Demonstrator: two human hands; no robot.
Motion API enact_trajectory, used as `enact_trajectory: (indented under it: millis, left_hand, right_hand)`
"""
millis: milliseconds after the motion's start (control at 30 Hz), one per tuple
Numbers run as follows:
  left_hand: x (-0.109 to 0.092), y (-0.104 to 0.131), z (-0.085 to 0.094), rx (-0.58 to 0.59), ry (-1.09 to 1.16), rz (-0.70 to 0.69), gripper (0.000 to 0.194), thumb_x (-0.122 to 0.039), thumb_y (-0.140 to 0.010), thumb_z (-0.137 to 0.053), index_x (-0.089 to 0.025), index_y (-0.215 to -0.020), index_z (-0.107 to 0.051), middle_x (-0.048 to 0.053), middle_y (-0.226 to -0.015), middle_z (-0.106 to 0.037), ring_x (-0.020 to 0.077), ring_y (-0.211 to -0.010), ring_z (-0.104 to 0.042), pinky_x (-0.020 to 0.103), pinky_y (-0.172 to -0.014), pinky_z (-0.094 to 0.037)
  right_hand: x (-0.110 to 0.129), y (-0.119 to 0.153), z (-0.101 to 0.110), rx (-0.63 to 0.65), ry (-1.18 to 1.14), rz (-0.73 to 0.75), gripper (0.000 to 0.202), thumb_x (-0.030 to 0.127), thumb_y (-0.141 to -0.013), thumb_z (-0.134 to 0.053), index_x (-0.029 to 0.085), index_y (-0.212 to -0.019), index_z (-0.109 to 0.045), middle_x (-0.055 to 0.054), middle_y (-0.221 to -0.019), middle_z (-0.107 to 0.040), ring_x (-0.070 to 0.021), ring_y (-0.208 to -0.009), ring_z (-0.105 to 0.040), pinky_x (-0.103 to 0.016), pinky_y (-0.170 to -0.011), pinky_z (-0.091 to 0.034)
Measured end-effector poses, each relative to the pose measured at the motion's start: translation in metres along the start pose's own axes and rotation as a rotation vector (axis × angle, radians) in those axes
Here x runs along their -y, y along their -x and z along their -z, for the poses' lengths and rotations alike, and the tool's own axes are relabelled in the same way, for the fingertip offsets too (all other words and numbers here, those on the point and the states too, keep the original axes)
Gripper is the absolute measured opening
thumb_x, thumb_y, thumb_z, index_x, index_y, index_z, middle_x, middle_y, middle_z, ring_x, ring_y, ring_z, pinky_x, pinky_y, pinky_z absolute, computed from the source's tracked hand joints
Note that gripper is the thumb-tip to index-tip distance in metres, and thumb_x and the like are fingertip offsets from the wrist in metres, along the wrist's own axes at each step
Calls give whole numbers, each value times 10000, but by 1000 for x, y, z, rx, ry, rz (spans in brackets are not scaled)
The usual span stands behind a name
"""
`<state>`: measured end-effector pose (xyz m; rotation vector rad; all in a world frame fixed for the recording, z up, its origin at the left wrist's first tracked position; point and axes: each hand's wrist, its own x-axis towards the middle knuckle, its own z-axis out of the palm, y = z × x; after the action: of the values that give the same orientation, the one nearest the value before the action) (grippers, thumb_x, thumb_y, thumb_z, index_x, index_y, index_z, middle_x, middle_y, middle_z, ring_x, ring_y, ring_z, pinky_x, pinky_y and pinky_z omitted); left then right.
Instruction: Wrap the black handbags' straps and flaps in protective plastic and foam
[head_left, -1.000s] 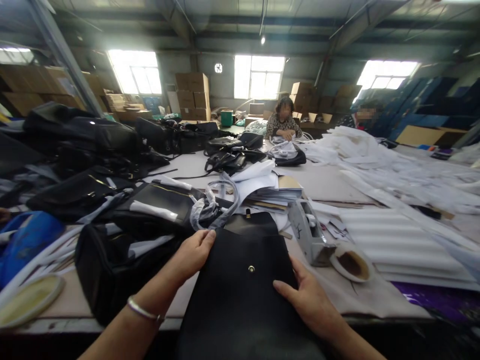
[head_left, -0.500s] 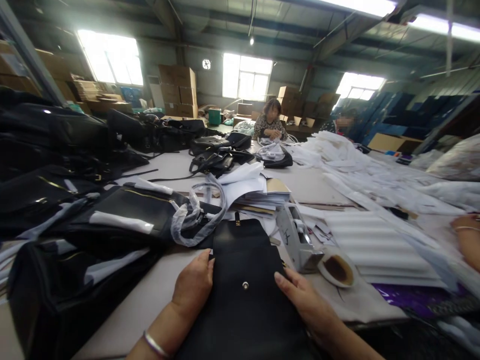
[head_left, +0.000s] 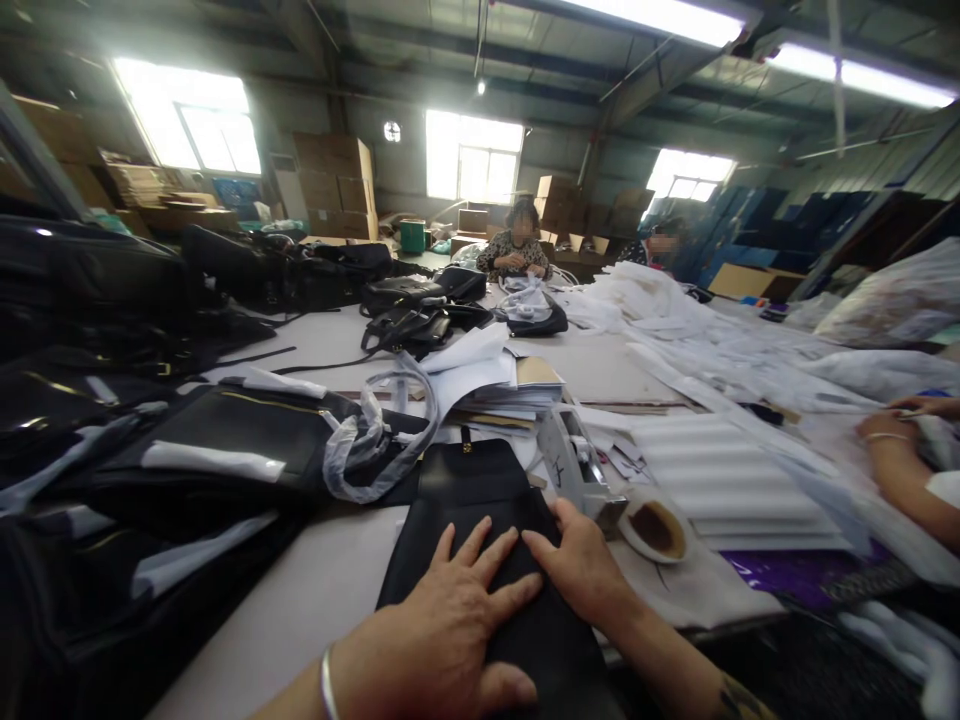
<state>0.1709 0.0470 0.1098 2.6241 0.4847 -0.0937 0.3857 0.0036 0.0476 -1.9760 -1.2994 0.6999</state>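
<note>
A black leather bag (head_left: 480, 490) lies in front of me on the table, with a small gold-coloured buckle (head_left: 466, 446) at its far end. My left hand (head_left: 457, 610) rests flat on the bag's upper face, fingers spread. The round metal snap is out of sight. At the bag's right edge is my right hand (head_left: 581, 560); its thumb lies on top and its fingers bend at the side, gripping the edge. The bag's near end is partly hidden by my left hand and cut off by the frame.
To the left lie several black bags with wrapped handles (head_left: 382, 450). Ahead are stacked papers (head_left: 517, 390), a grey metal dispenser (head_left: 570, 455) and a round tape roll (head_left: 657, 528). White foam sheets (head_left: 727, 480) lie right. A co-worker's arm (head_left: 900, 460) enters at right; another person (head_left: 517, 250) sits across.
My left hand has left the bag's left edge and now lies spread on its face, over the snap. My right hand remains at the right edge. The view has turned slightly right.
</note>
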Motion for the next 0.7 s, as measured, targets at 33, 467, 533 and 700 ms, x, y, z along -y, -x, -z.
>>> enact_trajectory:
  millis: [33,467,533,700]
  left_hand:
    - [-1,-1,-6,17,19,-4,895,-620,-813,-676,-397,-1562,-240,157,-1650,-189,471,-1491,-139,808,-1091,-174]
    - [23,-23,-48,-91,-162,19,576,-403,-944,-618,-516,-1463,-395,140,-1571,-374,517,-1377,-390,841,-945,-347]
    - [36,-29,-63,-142,-201,5,494,-401,-1000,-516,-558,-1450,-383,117,-1539,-428,483,-1349,-455,798,-948,-405]
    - [72,-40,-101,-288,-146,39,734,-551,-946,-544,-444,-1555,-148,38,-1496,-503,354,-1348,-515,548,-1091,-466]
  right_hand:
    - [0,1,2,-12,130,25,195,309,-802,-646,178,-945,-647,-99,-899,-742,-299,-902,-707,-408,-812,-550]
    - [-6,18,26,559,401,406,845,445,-796,-726,161,-1528,-412,-206,-1602,-303,-405,-1477,-292,-578,-1174,-309]
    - [2,4,33,501,347,452,646,303,-774,-734,186,-1395,-600,-182,-1501,-498,-378,-1382,-467,-517,-1138,-389]
    - [48,-68,49,129,125,566,219,191,-838,-631,227,-998,-777,-70,-1031,-767,-249,-990,-697,-383,-945,-521]
